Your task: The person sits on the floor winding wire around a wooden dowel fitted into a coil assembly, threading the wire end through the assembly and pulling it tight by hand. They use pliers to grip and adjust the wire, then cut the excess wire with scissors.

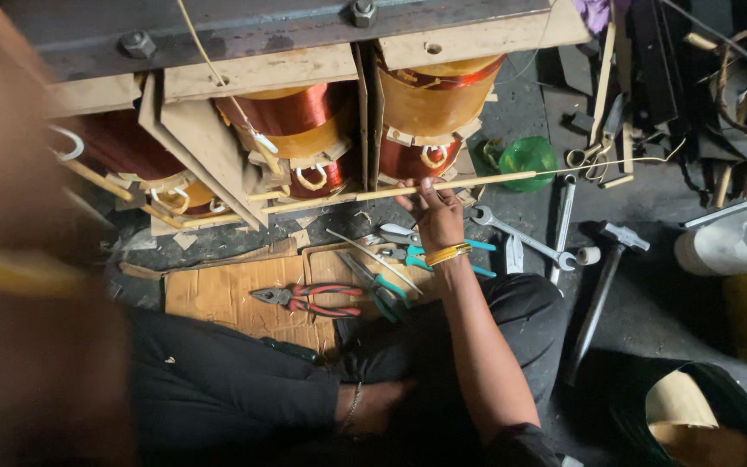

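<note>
My left hand (pixel 19 259) fills the near field at 9 o'clock as an unfocused mass close to the lens; I cannot tell whether its grip is open or closed, or whether it holds anything. My right hand (pixel 438 216) is extended forward toward 12 o'clock, with its grip closed on a long thin wooden strip (pixel 391 192) that runs roughly level across the front of the copper coils (pixel 304 130). The strip lies against the lower ends of the windings, its far end projecting toward 2 o'clock beside a green bowl (pixel 526 158). Risk 1: the strip is slender and held at a single point near its middle, so I judge that any downward or twisting load could bow or snap it. Risk 2: the white lead loops (pixel 311 178) hang just beside the strip; dragging it sideways could snag them or scuff the enamelled wire. Risk 3: red-handled pliers (pixel 309 299), teal-handled pliers (pixel 378 290) and a spanner (pixel 525 238) lie on the cardboard (pixel 218 298) and floor directly below my wrist; lowering the arm carelessly could knock them. Risk 4: the hammer (pixel 603 281) at 3 o'clock lies close to my knee. Further out at 1 o'clock, loose scrap is piled, too dark to identify.
</note>
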Demonstrator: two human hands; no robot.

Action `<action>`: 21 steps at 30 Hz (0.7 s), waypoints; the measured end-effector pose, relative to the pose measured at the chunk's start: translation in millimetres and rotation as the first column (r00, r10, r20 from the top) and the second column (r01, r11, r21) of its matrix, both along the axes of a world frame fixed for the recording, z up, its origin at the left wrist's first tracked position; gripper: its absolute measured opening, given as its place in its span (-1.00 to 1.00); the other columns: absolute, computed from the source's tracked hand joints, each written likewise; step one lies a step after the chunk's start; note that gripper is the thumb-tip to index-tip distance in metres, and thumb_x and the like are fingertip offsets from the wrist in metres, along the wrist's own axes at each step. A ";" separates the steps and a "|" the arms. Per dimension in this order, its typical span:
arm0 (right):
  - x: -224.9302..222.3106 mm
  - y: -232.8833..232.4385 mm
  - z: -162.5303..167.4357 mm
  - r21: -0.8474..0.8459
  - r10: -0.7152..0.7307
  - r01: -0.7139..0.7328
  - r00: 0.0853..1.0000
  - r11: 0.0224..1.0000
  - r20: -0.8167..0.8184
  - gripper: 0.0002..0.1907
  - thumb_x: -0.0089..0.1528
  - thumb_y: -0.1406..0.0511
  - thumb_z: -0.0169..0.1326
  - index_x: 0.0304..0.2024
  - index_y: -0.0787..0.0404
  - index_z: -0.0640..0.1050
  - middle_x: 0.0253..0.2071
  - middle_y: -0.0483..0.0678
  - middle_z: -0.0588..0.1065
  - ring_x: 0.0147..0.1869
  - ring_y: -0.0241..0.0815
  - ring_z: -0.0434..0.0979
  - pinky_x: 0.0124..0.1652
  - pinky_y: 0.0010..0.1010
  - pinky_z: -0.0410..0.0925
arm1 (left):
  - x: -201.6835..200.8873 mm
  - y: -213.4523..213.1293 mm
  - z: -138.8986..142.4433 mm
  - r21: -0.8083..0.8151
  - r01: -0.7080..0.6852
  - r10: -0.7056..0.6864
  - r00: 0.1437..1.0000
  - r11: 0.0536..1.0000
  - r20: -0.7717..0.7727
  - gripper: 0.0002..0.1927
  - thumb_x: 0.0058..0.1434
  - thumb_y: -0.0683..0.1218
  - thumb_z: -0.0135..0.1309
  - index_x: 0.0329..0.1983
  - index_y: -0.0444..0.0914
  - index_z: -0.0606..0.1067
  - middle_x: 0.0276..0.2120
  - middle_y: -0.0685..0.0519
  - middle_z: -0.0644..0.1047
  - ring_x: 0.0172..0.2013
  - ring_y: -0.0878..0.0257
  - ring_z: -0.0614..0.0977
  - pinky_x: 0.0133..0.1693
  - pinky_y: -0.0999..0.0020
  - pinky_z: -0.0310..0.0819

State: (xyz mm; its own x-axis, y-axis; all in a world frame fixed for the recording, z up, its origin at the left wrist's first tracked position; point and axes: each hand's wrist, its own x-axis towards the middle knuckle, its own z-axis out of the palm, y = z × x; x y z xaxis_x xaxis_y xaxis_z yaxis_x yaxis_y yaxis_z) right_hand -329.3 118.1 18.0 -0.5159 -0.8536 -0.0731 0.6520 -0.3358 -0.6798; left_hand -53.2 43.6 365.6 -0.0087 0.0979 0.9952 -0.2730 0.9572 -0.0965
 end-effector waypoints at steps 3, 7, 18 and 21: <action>2.6 2.4 -5.0 0.034 -0.022 0.022 1.000 0.999 0.017 -0.90 0.39 0.34 0.05 -0.15 0.23 0.56 -0.11 0.05 0.59 0.07 0.00 0.62 0.03 -0.08 0.56 | -11.8 20.3 -100.6 0.531 0.261 -0.173 0.962 0.806 -0.210 -0.81 0.46 -0.10 -0.03 -0.01 -0.29 0.52 -0.35 0.06 0.56 -0.37 0.34 0.59 -0.28 0.41 0.55; 4.7 7.9 -4.7 0.042 -0.007 0.007 1.000 0.999 0.004 -0.88 0.39 0.32 0.04 -0.14 0.23 0.56 -0.10 0.05 0.59 0.09 -0.01 0.62 0.04 -0.10 0.54 | -52.9 60.4 -254.7 0.806 0.495 -0.183 0.803 -0.325 -0.567 -0.79 0.44 -0.11 -0.02 -0.01 -0.30 0.53 -0.36 0.07 0.57 -0.38 0.35 0.59 -0.29 0.43 0.55; 8.2 15.8 11.7 0.062 0.020 -0.019 1.000 0.998 -0.011 -0.89 0.41 0.32 0.04 -0.12 0.23 0.55 -0.08 0.03 0.58 0.12 -0.03 0.62 0.06 -0.15 0.53 | -108.1 23.0 -367.3 0.332 0.848 0.092 0.402 -0.413 -0.911 -0.80 0.28 -0.32 0.17 -0.04 -0.37 0.55 -0.05 -0.08 0.64 -0.13 0.15 0.69 -0.04 0.29 0.65; 6.9 17.6 12.5 0.051 0.042 -0.040 0.998 0.998 -0.050 -0.91 0.41 0.36 0.04 -0.09 0.26 0.54 -0.05 0.05 0.58 0.14 -0.02 0.61 0.11 -0.14 0.53 | -107.5 23.5 -366.8 0.323 0.849 0.123 0.405 -0.419 -0.906 -0.83 0.26 -0.33 0.17 -0.08 -0.37 0.58 -0.06 -0.09 0.63 -0.16 0.14 0.70 -0.06 0.32 0.67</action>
State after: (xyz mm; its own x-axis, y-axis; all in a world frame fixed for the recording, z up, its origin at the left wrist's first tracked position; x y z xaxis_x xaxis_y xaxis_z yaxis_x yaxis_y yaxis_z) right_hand -322.3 135.7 30.5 -0.4846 -0.8701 -0.0904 0.6287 -0.2745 -0.7276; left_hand -160.8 67.2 -1.2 -0.2587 -0.9375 -0.2329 0.7345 -0.3475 0.5828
